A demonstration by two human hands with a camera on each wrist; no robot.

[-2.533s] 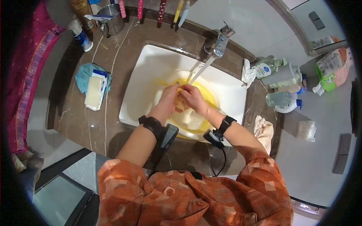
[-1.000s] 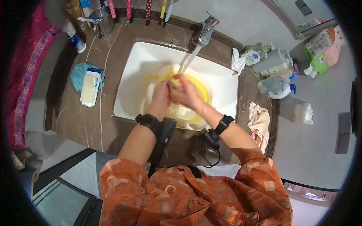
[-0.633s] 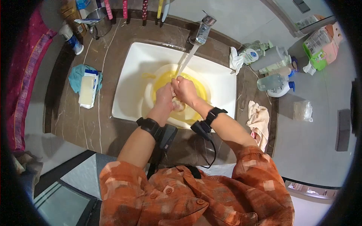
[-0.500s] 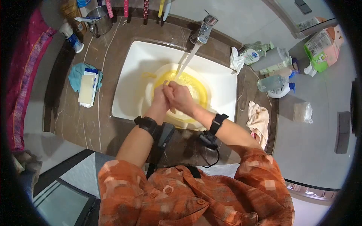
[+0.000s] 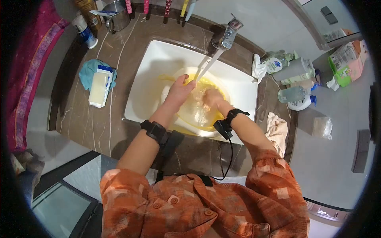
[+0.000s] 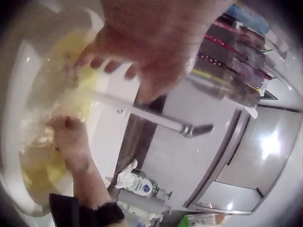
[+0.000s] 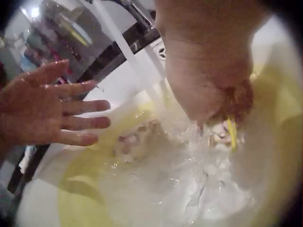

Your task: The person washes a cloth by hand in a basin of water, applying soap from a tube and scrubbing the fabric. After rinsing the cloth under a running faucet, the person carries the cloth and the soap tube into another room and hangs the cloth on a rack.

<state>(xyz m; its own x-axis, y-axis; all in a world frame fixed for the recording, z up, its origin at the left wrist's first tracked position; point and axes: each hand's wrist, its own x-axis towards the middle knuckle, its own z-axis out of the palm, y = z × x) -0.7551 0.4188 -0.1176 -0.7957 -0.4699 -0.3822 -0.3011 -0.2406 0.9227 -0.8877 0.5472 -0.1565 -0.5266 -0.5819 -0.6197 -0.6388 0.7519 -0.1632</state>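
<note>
My left hand point(image 5: 180, 94) is held above the yellow-rimmed white basin point(image 5: 223, 123), its wet fingers straight and spread, holding nothing. In the right wrist view this left hand point(image 7: 57, 111) shows its palm. Low in the basin, my right hand point(image 5: 213, 99) is down at the water, fingers curled round a wet, pale patterned cloth point(image 7: 220, 137) with a thin yellow strip hanging from it. Most of that cloth is hidden by the hand and water. More pale patterned fabric point(image 7: 135, 142) lies in the water nearby. From the tap point(image 5: 228, 37) a stream falls into the basin.
The basin sits inside a white rectangular sink point(image 5: 147, 79) in a brown counter. At left are a soap bar point(image 5: 98, 88) and a blue cloth point(image 5: 85, 75). Several bottles point(image 5: 289, 94) and a beige cloth point(image 5: 276, 133) stand or lie at right. A metal cup point(image 5: 118, 18) is at the back.
The hands, earlier pressed together over the basin working the cloth, have come apart. My left hand has opened and moved left; the right has moved right and lower, with the cloth.
</note>
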